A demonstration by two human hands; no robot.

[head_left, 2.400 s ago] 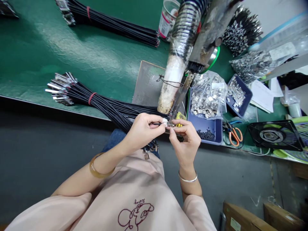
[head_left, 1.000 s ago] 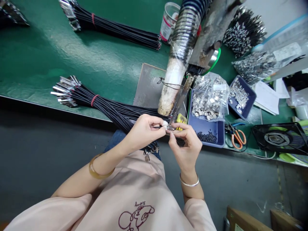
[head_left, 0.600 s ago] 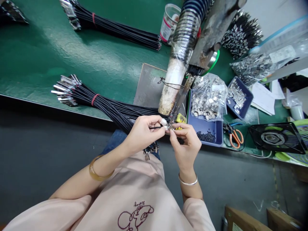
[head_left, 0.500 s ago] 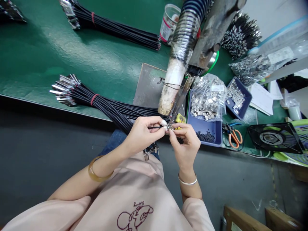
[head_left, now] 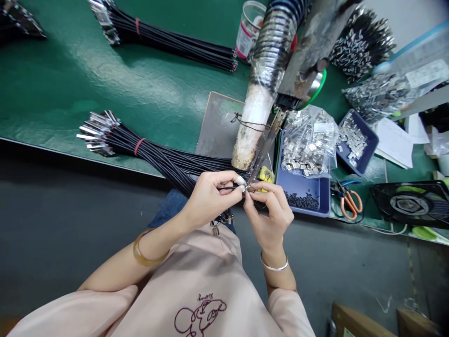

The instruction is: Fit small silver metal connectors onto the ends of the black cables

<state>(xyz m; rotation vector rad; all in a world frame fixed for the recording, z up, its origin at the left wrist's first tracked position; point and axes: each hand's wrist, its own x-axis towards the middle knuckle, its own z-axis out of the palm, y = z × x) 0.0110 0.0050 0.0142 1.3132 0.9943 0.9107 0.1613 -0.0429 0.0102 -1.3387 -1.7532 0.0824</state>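
Note:
My left hand (head_left: 206, 199) pinches the end of a thin black cable (head_left: 227, 188) just off the front edge of the green table (head_left: 105, 84). My right hand (head_left: 270, 210) faces it, its fingertips pinched on a small metal piece (head_left: 248, 187) at the cable's tip. Both meet under the tip of a slanted metal tool (head_left: 264, 147). A bundle of black cables (head_left: 157, 157) with metal ends and a red band lies to the left, running toward my lap.
A blue tray (head_left: 308, 199) holds a bag of small metal clips (head_left: 307, 142). A smaller blue tray (head_left: 356, 140) of clips, orange-handled scissors (head_left: 347, 201) and a black fan (head_left: 410, 203) sit to the right. A second cable bundle (head_left: 168, 40) and a cup (head_left: 250, 28) lie farther back.
Both hands stay pinched together at the cable tip with only slight finger shifts. The view has drifted a little.

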